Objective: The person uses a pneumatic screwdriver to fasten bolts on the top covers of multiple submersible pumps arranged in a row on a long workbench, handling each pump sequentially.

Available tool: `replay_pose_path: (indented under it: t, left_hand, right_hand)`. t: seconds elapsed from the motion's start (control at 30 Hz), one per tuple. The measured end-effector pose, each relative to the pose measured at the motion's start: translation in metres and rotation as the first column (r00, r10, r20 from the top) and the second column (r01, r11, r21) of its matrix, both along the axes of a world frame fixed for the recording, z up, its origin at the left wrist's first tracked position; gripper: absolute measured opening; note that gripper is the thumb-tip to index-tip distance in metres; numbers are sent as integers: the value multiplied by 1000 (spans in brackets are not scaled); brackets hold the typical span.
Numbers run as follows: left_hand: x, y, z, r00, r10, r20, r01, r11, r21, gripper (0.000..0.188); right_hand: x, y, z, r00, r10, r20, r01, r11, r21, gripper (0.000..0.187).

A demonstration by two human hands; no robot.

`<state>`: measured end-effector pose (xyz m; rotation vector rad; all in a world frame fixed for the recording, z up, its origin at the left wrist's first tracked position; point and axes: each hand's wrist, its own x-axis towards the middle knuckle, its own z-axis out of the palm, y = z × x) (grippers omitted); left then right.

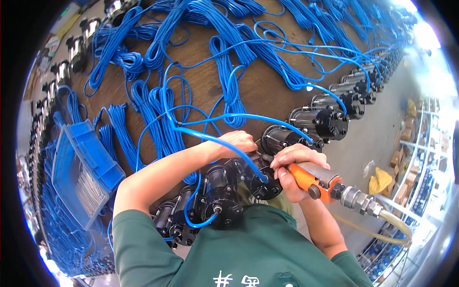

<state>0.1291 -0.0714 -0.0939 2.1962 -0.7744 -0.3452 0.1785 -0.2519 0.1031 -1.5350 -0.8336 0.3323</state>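
My right hand (pixel 295 159) is wrapped round an orange and grey air ratchet wrench (pixel 313 181), its metal hose coupling at the rear. The wrench's head reaches over a black cylindrical pump-like unit (pixel 266 189) at the table's near edge, close to my body. A blue cable runs out of this unit's end cap. On the unit's far side my left hand (pixel 240 141) is closed, fingers curled close to the wrench's tip. What those fingers hold is hidden.
Similar black units (pixel 319 122) line the table edge on both sides. Bundled blue cables (pixel 229 81) cover much of the brown tabletop (pixel 201 95). At left sits a blue plastic bin (pixel 98 158) with thin pale rods. An air hose (pixel 397 225) trails right.
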Motion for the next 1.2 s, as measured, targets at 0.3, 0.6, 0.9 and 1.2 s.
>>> replay_pose_path:
  t: [0.3, 0.6, 0.9, 1.2]
  left_hand:
    - [-63, 19, -6, 944, 267, -194, -278, 960, -29, 29]
    - [-94, 9, -10, 927, 368, -72, -373, 924, -79, 18]
    - [-89, 11, -6, 932, 362, 13, -362, 932, -6, 16]
    - [-77, 35, 63, 884, 463, -65, -409, 832, 375, 14]
  right_hand:
    - [-6, 3, -13, 997, 39, -71, -32, 994, 102, 27]
    - [-53, -1, 82, 986, 9, -169, 22, 984, 176, 21]
    - [-53, 32, 15, 942, 311, 125, -314, 950, -3, 16]
    - [-43, 28, 14, 914, 406, 9, -405, 914, -14, 25]
